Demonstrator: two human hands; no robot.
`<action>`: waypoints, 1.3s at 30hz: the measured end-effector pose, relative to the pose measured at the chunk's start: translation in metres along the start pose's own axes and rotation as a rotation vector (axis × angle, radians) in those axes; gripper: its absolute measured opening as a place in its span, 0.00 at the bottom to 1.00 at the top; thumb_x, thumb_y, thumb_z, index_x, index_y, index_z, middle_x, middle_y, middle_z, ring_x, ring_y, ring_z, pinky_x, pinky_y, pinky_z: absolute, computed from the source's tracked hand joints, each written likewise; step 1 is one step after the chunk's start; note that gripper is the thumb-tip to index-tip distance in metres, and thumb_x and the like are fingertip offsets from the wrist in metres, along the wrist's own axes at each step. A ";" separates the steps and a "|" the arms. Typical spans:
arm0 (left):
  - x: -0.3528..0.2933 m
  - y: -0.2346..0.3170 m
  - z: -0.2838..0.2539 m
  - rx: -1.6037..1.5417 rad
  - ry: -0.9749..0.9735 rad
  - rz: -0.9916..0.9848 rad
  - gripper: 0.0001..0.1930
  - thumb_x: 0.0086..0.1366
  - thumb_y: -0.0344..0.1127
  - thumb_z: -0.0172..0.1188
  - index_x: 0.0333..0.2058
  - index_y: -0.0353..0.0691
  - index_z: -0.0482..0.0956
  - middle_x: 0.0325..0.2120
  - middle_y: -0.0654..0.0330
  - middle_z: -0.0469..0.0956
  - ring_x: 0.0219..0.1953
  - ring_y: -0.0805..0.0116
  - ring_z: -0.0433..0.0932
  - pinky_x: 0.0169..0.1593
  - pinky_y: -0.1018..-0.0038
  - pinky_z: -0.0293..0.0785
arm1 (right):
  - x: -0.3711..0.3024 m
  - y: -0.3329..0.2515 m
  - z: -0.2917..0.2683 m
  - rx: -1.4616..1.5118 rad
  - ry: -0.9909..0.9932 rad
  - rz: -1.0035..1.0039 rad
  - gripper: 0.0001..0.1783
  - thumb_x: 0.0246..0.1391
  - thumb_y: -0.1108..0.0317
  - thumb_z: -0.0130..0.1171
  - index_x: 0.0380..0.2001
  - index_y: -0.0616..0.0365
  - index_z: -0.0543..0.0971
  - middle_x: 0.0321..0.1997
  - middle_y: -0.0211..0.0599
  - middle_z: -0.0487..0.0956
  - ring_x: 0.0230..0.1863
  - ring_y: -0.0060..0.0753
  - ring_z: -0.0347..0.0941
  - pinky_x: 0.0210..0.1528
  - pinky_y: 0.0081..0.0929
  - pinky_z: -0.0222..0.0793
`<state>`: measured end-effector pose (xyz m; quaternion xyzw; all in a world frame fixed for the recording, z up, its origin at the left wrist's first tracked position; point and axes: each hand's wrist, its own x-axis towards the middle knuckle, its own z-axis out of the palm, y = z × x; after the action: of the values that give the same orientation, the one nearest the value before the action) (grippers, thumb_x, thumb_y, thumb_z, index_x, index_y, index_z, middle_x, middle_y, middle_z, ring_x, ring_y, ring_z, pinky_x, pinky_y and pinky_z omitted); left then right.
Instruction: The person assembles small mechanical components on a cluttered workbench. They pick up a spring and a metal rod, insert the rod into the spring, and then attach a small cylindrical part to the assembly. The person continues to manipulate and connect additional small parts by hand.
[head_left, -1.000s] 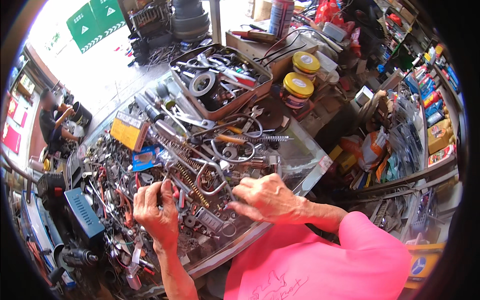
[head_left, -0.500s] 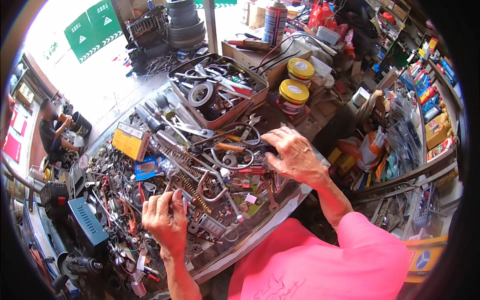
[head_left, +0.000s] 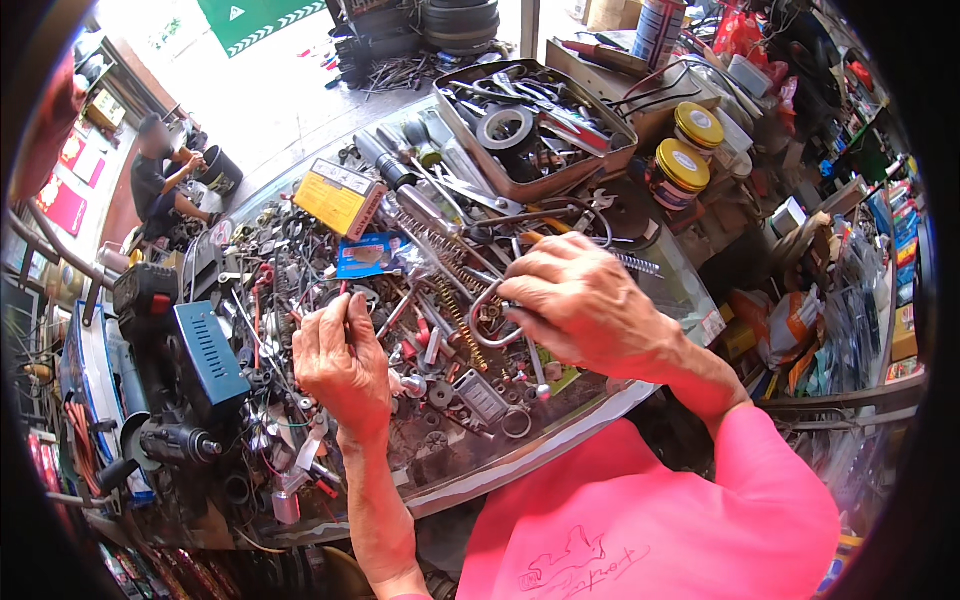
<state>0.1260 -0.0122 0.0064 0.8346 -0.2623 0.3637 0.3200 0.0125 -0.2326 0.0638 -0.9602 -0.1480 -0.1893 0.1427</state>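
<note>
A heap of loose metal parts and tools covers the worktable. My left hand (head_left: 345, 365) hovers over its left part, with fingers curled and thumb and fingertips together. Whatever they may hold is too small to make out. My right hand (head_left: 595, 300) reaches down into the middle of the heap, fingers bent and close together. Its fingertips are beside a bent metal rod (head_left: 482, 330), and what lies under them is hidden. Left of that hand are a brassy coil spring (head_left: 460, 325), a blue packet (head_left: 370, 256) and a yellow box (head_left: 338, 198).
Behind the heap sits a metal tray (head_left: 560, 180) full of tools. Two yellow-lidded tubs (head_left: 682, 166) stand to its right. A blue metal box (head_left: 212, 350) and a power drill (head_left: 178, 442) are at the left. Farther off, a person (head_left: 160, 175) sits by a black bucket (head_left: 220, 170).
The view has shifted, so the table appears higher and farther right. My right hand has moved left and nearer over the heap, its fingers now more bent. My left hand keeps its pinched shape.
</note>
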 end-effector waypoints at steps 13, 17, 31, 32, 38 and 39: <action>-0.005 0.001 0.006 0.015 -0.081 -0.048 0.04 0.58 0.30 0.65 0.31 0.38 0.81 0.27 0.57 0.78 0.28 0.57 0.76 0.34 0.64 0.71 | 0.024 -0.027 0.068 -0.005 -0.177 -0.060 0.09 0.44 0.68 0.57 0.25 0.62 0.81 0.29 0.47 0.77 0.34 0.45 0.75 0.38 0.41 0.66; -0.005 0.002 0.006 -0.025 -0.076 -0.044 0.05 0.57 0.29 0.65 0.32 0.37 0.81 0.27 0.57 0.79 0.30 0.57 0.77 0.35 0.65 0.72 | 0.038 -0.022 0.054 0.154 -0.391 0.043 0.09 0.44 0.68 0.56 0.26 0.62 0.78 0.27 0.48 0.78 0.33 0.51 0.77 0.38 0.47 0.67; -0.012 0.008 0.008 -0.121 -0.116 -0.032 0.07 0.54 0.28 0.66 0.33 0.39 0.81 0.27 0.57 0.78 0.28 0.55 0.76 0.34 0.64 0.72 | 0.041 -0.008 0.065 0.207 -0.294 0.175 0.16 0.49 0.55 0.62 0.24 0.59 0.81 0.24 0.44 0.79 0.33 0.49 0.77 0.39 0.43 0.68; -0.011 0.010 0.007 -0.127 -0.120 -0.035 0.07 0.54 0.29 0.66 0.33 0.39 0.81 0.27 0.57 0.78 0.28 0.55 0.75 0.33 0.64 0.72 | 0.039 -0.006 0.068 0.217 -0.256 0.169 0.15 0.49 0.56 0.62 0.25 0.58 0.81 0.25 0.43 0.79 0.34 0.48 0.76 0.40 0.42 0.68; -0.012 0.009 0.009 -0.129 -0.114 -0.033 0.06 0.55 0.30 0.65 0.32 0.40 0.80 0.26 0.58 0.78 0.27 0.56 0.75 0.33 0.65 0.71 | 0.053 -0.018 0.059 0.059 -0.413 0.220 0.13 0.42 0.58 0.62 0.23 0.57 0.81 0.25 0.45 0.80 0.33 0.48 0.77 0.40 0.41 0.69; -0.012 0.009 0.009 -0.130 -0.094 -0.028 0.06 0.55 0.31 0.65 0.32 0.40 0.80 0.26 0.59 0.78 0.27 0.56 0.75 0.33 0.65 0.71 | 0.054 -0.018 0.061 0.118 -0.421 0.245 0.19 0.41 0.54 0.64 0.17 0.59 0.75 0.22 0.47 0.76 0.31 0.52 0.75 0.36 0.44 0.68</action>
<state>0.1163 -0.0224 -0.0043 0.8316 -0.2885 0.3020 0.3660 0.0738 -0.1840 0.0349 -0.9792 -0.0678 0.0425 0.1864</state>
